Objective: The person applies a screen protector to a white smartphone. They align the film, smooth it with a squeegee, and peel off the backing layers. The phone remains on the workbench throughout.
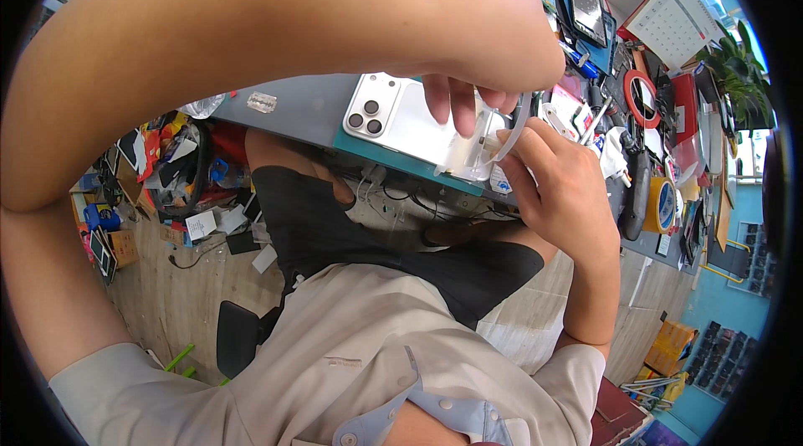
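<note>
A white smartphone (pixel 410 115) with three camera lenses lies back up on a teal mat (pixel 393 163) at the table's near edge. My left arm reaches across the top of the view. Below its wrist, the fingers of my left hand (pixel 460 103) point down, spread apart, over the phone's back; the thumb is hidden. At the phone's right end, my right hand (pixel 552 170) pinches a clear plastic piece (pixel 517 132) with a pale, curved edge. This piece bends up from the phone and partly overlaps its lower end. Whether it is a case or a film I cannot tell.
A small clear packet (pixel 262 102) lies left on the grey table. To the right are a red tape ring (pixel 641 99), a yellow tape roll (pixel 661 205), a standing desk calendar (pixel 673 19) and mixed tools. Under the table at left sits a cluttered bin (pixel 180 161).
</note>
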A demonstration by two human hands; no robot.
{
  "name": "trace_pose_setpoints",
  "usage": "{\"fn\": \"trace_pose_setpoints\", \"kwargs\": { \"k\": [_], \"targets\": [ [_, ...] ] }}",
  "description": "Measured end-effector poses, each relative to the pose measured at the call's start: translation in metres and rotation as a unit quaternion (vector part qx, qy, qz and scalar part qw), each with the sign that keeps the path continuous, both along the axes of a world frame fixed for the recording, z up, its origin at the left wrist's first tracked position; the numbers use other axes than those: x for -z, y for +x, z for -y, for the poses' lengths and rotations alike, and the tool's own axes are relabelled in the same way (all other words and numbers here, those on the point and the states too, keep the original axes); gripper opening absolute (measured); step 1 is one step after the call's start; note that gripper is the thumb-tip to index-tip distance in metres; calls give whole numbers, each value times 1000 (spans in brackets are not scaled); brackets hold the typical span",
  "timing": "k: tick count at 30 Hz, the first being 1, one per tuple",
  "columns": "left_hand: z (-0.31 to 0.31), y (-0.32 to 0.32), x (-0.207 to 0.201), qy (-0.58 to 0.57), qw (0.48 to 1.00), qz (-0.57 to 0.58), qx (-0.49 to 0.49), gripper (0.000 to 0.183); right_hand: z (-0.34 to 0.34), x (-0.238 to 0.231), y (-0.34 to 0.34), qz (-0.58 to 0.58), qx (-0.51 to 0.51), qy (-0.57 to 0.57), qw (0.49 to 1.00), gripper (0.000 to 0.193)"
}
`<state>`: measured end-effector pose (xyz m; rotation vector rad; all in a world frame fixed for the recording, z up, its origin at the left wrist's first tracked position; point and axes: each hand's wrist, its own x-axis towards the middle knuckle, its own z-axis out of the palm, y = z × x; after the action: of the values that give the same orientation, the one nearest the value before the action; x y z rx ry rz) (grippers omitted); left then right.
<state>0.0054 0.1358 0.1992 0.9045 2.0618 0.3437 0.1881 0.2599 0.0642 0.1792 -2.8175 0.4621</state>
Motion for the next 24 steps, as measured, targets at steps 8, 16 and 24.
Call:
{"fn": "trace_pose_setpoints", "kwargs": {
  "k": [8, 16, 24],
  "targets": [
    [9, -7, 21, 73, 995, 62, -37, 31, 1, 0, -1, 3, 4, 7, 1000, 15],
    [18, -16, 24, 99, 994, 51, 11, 31, 3, -2, -3, 4, 2, 14, 1000, 15],
    [25, -31, 25, 115, 988, 17, 104, 30, 1, 3, -2, -2, 7, 6, 1000, 16]
  ]
}}
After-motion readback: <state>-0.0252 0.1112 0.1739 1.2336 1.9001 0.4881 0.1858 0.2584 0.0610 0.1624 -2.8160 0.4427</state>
